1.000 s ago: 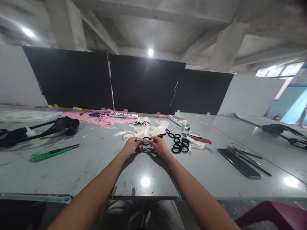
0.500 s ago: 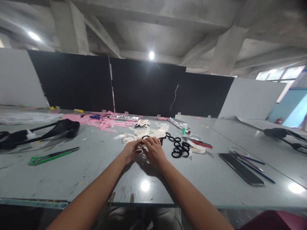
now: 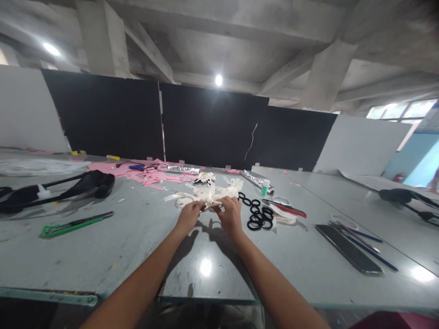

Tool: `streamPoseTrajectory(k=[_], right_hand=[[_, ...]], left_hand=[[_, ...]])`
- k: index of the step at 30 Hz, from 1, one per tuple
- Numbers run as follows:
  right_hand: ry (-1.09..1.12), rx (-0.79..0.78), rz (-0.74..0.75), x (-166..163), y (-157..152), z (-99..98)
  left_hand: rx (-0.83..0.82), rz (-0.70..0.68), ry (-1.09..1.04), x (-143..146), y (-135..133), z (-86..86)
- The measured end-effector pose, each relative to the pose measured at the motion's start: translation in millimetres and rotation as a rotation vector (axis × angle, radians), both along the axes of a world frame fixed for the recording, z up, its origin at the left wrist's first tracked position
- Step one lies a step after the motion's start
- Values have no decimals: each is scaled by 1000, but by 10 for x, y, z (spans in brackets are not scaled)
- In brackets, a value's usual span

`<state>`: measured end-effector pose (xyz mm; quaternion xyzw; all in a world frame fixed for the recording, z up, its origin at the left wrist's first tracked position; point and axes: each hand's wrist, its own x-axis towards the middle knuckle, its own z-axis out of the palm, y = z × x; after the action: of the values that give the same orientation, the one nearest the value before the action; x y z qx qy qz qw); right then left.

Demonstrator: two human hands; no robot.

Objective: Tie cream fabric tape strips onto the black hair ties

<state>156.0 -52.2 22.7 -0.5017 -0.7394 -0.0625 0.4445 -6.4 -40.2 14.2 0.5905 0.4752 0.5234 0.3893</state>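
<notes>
Grey table point(image 3: 130, 260), pale strips point(image 3: 233, 187) at its centre

Table fills the lower view; surface scuffed, ceiling light mirrored near the front edge. Dark panels point(image 3: 212, 128) stand along the far side, pale boards at either end.

Far left of centre: pink strips point(image 3: 154, 178) in a loose spread. Left: black strapped object point(image 3: 101, 183) lying on the table, part of it out of frame.

Both forearms reach in from the near edge. Left hand point(image 3: 188, 218) and right hand point(image 3: 230, 217) near one another, fingertips facing across a narrow gap. Fingers of both bent, tips drawn in at the near side of the pale strips. Grip: cannot tell whether either is clenched on anything; whatever lies between the tips is too small and blurred to make out. The pale strips lie in a tangled heap just beyond the fingers, partly hidden by them.

Right: dark flat slab point(image 3: 346, 249), blue sticks point(image 3: 372, 252) beside it. Left: green cutter point(image 3: 75, 225), lying aslant. Two foil-like pieces, one by the pink strips, the other point(image 3: 257, 181) farther right. Red-handled tool point(image 3: 290, 210) right of the black rings point(image 3: 261, 218), which cluster near the right hand. Small bottle point(image 3: 265, 188), green and white, upright behind them.
</notes>
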Motion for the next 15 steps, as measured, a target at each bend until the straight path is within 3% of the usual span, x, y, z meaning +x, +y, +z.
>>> streamPoseTrajectory(k=[3,8,13,15], right_hand=[[287,-184,87,56,125,-37],[602,-415,361,42,183,-89],[602,-396,355,-37,48,9],[567,-372,342,-44,48,82]], left_hand=[[189,63,-3,22,-8,34],[153,-170,-19,157,-80,74],[140,-123,-108,225,-144,207],[158,-41,-104,184,-224,310]])
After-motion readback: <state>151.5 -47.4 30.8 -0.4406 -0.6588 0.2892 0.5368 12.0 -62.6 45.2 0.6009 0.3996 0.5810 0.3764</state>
